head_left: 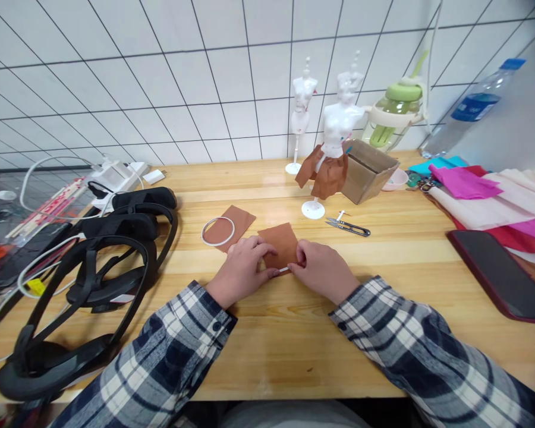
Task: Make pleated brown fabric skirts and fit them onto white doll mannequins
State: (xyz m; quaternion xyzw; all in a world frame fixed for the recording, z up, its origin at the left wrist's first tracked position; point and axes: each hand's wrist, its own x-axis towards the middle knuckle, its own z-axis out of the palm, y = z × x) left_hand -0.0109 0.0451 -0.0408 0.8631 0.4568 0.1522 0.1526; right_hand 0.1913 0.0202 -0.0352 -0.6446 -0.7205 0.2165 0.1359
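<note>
Beyond pinched brown cloth (280, 242), open cardboard box (366, 178), bottle (397, 107) with green insert (381, 136)

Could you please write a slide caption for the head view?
Left hand and right hand handle a brown cloth piece at its near edge, thread snips lying beyond.

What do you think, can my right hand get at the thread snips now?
Probably yes: the thread snips lie just beyond your right hand, nothing visible between, though it seems to pinch the brown fabric and must first let go.

White tiled wall (227, 77) (dark-lined) behind a wooden table (276, 351).
</note>
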